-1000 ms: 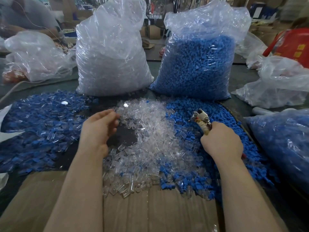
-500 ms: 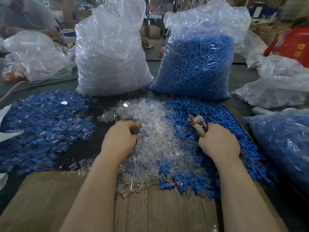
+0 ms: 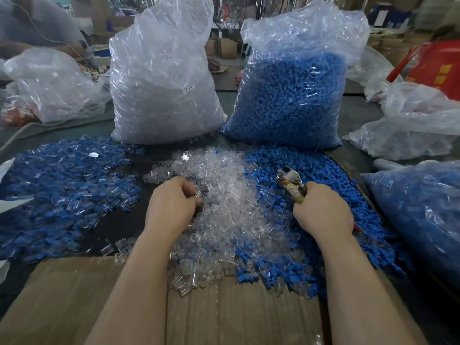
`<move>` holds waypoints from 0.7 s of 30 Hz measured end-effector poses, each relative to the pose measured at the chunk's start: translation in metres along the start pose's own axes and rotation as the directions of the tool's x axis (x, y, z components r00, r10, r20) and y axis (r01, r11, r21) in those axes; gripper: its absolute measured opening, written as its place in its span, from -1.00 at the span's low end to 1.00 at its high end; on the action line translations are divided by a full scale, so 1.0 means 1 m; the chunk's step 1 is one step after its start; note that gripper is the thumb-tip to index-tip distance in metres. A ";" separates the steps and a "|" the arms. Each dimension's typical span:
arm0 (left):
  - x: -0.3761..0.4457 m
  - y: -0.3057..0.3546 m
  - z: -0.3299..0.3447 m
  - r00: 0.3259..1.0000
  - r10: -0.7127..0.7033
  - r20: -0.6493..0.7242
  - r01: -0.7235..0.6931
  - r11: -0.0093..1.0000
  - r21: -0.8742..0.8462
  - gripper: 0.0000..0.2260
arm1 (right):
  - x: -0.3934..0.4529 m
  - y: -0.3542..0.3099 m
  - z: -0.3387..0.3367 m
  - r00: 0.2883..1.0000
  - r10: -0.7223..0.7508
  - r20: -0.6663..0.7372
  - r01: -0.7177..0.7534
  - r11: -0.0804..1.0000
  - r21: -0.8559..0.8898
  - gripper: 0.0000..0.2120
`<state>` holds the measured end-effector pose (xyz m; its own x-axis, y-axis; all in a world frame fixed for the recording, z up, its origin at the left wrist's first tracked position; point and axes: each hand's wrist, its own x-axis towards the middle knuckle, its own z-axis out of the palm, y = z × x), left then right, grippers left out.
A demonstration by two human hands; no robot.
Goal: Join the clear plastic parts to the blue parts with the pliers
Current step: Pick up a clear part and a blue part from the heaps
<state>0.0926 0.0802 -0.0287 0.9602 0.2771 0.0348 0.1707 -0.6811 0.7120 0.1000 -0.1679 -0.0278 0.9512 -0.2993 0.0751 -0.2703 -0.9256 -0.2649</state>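
Note:
A heap of loose clear plastic parts (image 3: 224,195) lies in the middle of the table, with a heap of blue parts (image 3: 323,175) to its right. My left hand (image 3: 171,205) sits at the clear heap's left edge, fingers curled and pinching a clear part. My right hand (image 3: 321,210) grips the pliers (image 3: 291,183) over the blue heap, their metal jaws pointing up and left. On the left lies a spread of joined blue-and-clear pieces (image 3: 62,190).
Two tall plastic bags stand behind the heaps: one of clear parts (image 3: 161,95), one of blue parts (image 3: 291,100). Another bag of blue parts (image 3: 423,215) lies at the right. Flat cardboard (image 3: 74,300) covers the near edge. More plastic bags (image 3: 49,85) sit at the back left and right.
My left hand moved right from the bare dark patch into the clear heap and curled its fingers on a part. My right hand with the pliers shifted slightly left.

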 end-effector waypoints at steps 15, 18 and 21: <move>-0.001 0.021 -0.002 0.992 -0.049 0.113 0.112 0.742 -0.661 -0.89 | 0.004 -0.004 0.001 0.993 -0.019 -0.116 0.058 0.940 0.337 -0.86; -0.004 0.031 0.002 0.991 -0.039 0.127 0.119 0.691 -0.713 -0.91 | 0.005 -0.008 -0.003 0.996 -0.033 -0.087 0.073 0.853 0.516 -0.86; -0.007 0.040 0.006 0.987 -0.011 0.162 0.130 0.652 -0.747 -0.90 | 0.003 -0.012 -0.007 0.993 -0.071 -0.089 0.112 0.731 0.673 -0.90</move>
<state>0.0937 0.0473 -0.0047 0.9815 0.1705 -0.0872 0.0711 0.0983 0.9926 0.1047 -0.1591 -0.0181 0.9508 -0.2527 0.1792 0.0095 -0.5544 -0.8322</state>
